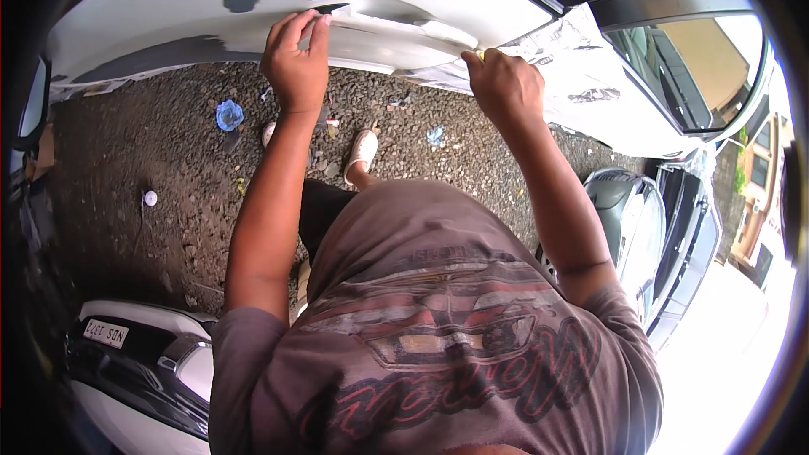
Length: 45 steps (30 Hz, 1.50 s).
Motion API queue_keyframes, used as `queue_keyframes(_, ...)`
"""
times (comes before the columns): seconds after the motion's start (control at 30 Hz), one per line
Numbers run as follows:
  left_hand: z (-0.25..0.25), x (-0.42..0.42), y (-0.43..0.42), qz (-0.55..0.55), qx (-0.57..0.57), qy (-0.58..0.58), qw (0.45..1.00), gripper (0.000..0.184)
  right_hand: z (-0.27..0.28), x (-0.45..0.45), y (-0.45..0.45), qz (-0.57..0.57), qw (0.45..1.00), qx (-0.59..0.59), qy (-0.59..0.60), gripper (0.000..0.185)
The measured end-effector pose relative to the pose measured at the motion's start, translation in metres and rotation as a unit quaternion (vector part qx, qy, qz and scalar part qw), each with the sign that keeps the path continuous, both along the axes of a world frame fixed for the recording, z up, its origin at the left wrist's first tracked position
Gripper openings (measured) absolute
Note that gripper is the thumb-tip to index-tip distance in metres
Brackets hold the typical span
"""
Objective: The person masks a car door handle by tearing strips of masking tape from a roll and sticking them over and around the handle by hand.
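Observation:
A pale strip of masking tape (pixel 396 27) stretches along the handle area of a white car door (pixel 160 0). My left hand (pixel 297 63) is closed at the strip's left end, fingertips and thumb against the door beside a dark gap. My right hand (pixel 510 84) is a closed fist near the door's lower right, at the strip's other end. A small yellowish bit shows at its fingertips; the rest of what it grips is hidden by the fingers. Dark grey patches (pixel 241 0) mark the door's paint above and left of my left hand.
Newspaper sheeting (pixel 581 59) covers the car's side on the right. Gravel ground (pixel 194 160) lies underfoot, with a crumpled blue piece (pixel 228 115) and other litter. Behind me stand a vehicle with a number plate (pixel 105 334) and another car (pixel 624 219) at right.

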<state>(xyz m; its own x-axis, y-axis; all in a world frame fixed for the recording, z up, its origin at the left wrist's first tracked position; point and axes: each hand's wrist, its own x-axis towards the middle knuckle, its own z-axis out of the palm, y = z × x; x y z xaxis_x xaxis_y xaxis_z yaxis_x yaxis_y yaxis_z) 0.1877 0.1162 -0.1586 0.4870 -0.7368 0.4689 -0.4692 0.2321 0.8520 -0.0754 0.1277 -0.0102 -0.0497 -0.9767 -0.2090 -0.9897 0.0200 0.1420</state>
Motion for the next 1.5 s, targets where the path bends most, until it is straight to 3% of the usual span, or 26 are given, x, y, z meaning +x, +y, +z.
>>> queue_keyframes(0.1,0.000,0.000,0.002,-0.002,0.004,0.001,1.000,0.018,-0.005,-0.001,-0.002,-0.014,0.999,0.029,0.007,0.054)
queue_keyframes(0.23,0.001,-0.001,0.001,-0.005,0.006,0.002,1.000,0.022,-0.015,-0.007,0.000,0.017,1.000,-0.019,-0.005,0.056)
queue_keyframes(0.43,0.012,-0.002,0.007,0.026,0.017,-0.146,0.989,0.027,-0.011,-0.001,-0.005,-0.005,1.000,-0.007,0.001,0.055)
queue_keyframes(0.53,0.017,-0.010,0.003,-0.075,-0.029,-0.209,0.975,0.028,-0.020,-0.006,-0.008,-0.009,1.000,-0.001,0.001,0.056)
queue_keyframes(0.7,0.020,-0.021,0.000,-0.112,-0.010,-0.249,0.962,0.023,-0.025,-0.010,-0.008,-0.001,1.000,-0.015,-0.006,0.058)
queue_keyframes(0.87,0.028,-0.031,-0.002,-0.136,0.003,-0.287,0.948,0.031,-0.026,-0.012,-0.006,0.014,0.999,-0.035,-0.014,0.055)
queue_keyframes(1.07,0.035,-0.054,-0.002,-0.168,0.057,-0.277,0.944,0.029,-0.026,-0.011,-0.006,0.003,0.999,-0.032,-0.029,0.056)
queue_keyframes(1.27,0.038,-0.079,-0.003,-0.185,0.041,-0.313,0.931,0.030,-0.026,-0.010,-0.007,0.001,0.999,-0.029,-0.023,0.056)
queue_keyframes(1.37,0.035,-0.064,-0.002,-0.198,0.037,-0.285,0.937,0.030,-0.022,-0.007,-0.007,-0.012,1.000,-0.019,-0.019,0.056)
queue_keyframes(1.5,0.025,-0.018,0.001,-0.183,0.100,-0.162,0.965,0.032,-0.020,-0.010,-0.006,0.006,0.999,-0.029,-0.031,0.054)
